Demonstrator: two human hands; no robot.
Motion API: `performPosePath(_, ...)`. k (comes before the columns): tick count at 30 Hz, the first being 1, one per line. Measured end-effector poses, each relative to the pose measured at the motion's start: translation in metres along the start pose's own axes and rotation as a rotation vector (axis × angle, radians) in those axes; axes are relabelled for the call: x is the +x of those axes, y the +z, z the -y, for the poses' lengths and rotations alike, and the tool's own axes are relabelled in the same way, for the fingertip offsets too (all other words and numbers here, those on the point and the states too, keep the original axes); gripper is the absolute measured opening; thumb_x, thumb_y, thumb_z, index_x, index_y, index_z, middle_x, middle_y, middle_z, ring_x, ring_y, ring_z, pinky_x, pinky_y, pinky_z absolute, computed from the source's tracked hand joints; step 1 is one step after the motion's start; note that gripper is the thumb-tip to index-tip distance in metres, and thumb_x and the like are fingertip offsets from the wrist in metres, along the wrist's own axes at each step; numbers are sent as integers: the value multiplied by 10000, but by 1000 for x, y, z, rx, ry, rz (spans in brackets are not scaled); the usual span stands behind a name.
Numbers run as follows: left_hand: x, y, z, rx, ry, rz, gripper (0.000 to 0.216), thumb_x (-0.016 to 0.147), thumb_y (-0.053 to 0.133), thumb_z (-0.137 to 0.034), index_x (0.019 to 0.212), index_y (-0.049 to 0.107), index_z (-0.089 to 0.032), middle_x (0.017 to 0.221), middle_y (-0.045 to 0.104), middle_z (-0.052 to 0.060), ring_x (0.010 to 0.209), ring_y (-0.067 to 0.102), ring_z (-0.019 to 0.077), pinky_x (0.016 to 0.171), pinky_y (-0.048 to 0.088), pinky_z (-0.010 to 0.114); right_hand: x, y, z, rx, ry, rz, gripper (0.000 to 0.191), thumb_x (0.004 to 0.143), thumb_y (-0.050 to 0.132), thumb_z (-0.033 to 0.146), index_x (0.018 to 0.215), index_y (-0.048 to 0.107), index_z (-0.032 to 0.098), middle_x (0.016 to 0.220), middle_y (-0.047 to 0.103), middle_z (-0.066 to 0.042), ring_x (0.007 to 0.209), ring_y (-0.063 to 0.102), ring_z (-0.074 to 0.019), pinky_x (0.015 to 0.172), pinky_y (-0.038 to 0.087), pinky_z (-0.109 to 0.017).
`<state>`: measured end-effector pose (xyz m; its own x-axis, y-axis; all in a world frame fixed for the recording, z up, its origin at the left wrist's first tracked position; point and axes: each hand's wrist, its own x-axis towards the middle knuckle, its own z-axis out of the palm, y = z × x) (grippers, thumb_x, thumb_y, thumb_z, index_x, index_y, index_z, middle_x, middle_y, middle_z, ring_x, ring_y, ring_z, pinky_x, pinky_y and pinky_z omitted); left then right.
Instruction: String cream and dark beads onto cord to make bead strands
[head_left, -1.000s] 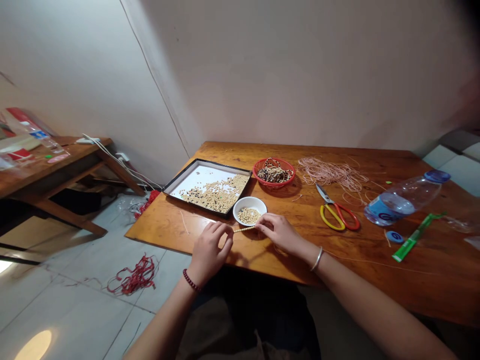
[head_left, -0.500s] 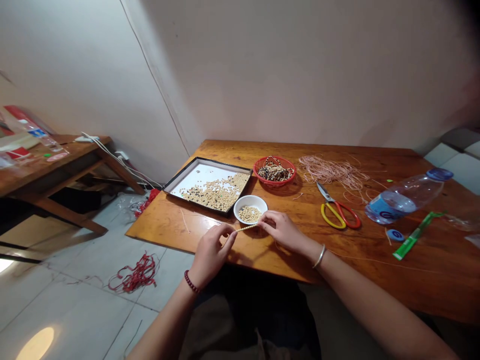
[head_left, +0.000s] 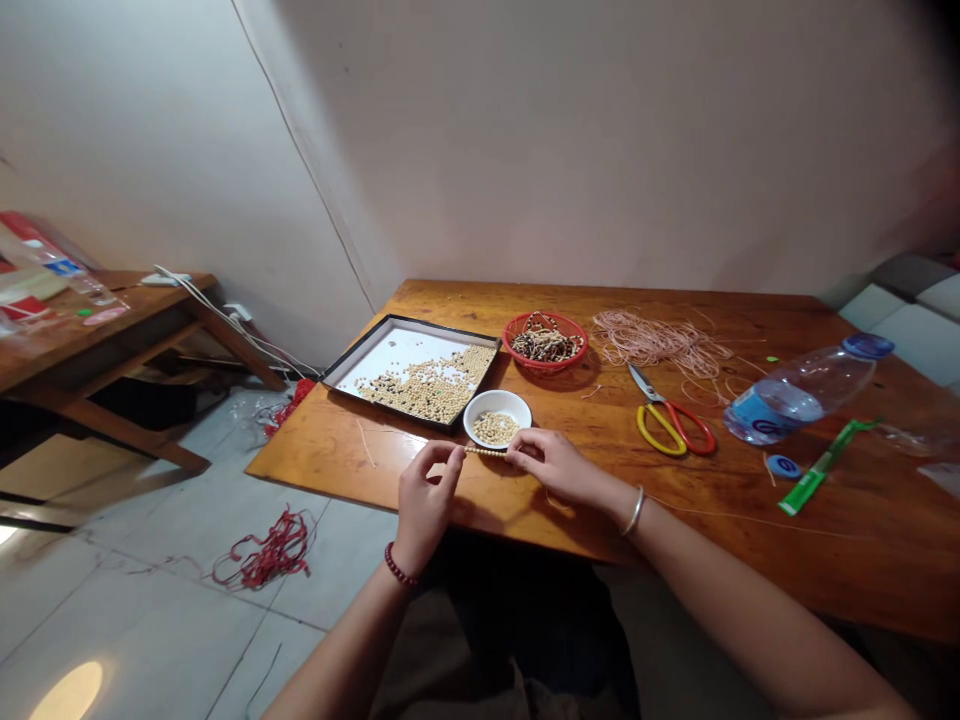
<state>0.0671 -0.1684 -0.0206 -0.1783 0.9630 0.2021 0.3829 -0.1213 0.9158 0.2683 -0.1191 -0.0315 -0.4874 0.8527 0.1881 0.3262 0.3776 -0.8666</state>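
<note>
A short string of pale beads stretches between my two hands, just in front of a white bowl that holds loose pale beads. My left hand pinches its left end between thumb and forefinger. At the other end, my right hand has its fingers closed on the string, close to the bowl's right rim. Behind my left hand lies a black-edged tray with many pale beads and some dark ones.
On the wooden table are a red basket of strung beads, a tangle of pink cord, scissors, a plastic bottle on its side and a green packet. Red ribbon lies on the floor.
My left hand has turned more upright, and its fingertips have risen slightly at the string's left end. The bead string now lies more level. My right hand keeps its hold.
</note>
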Motion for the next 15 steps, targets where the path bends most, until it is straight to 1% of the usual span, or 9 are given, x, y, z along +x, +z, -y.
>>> performPosePath(6,0,11,2,-199,-71,-31,292,777,631,-445,848,661,-163,799,649,38,712,593,135,504,492,181,0,1,3,-5,-13,17,176,865,545,287,747,606,172,690,579,-6,622,472,-124,577,330,-234)
performPosePath(11,-1,15,3,-270,-112,-50,301,741,676,-435,848,674,-154,813,661,45,676,589,122,496,490,181,-1,1,1,-13,-8,18,171,861,547,286,744,600,174,711,593,-15,646,492,-133,594,342,-245)
performPosePath(13,-1,16,3,-285,-131,-72,310,744,671,-445,847,667,-152,804,657,45,676,584,119,495,489,176,0,2,-1,23,23,5,189,864,543,317,756,601,174,702,579,-14,636,474,-131,587,338,-247)
performPosePath(15,-1,16,4,-291,-139,-95,315,753,659,-454,836,648,-151,792,648,44,681,575,116,493,485,168,1,4,-3,117,65,-19,210,869,531,358,792,595,174,707,559,-12,634,461,-126,585,342,-246)
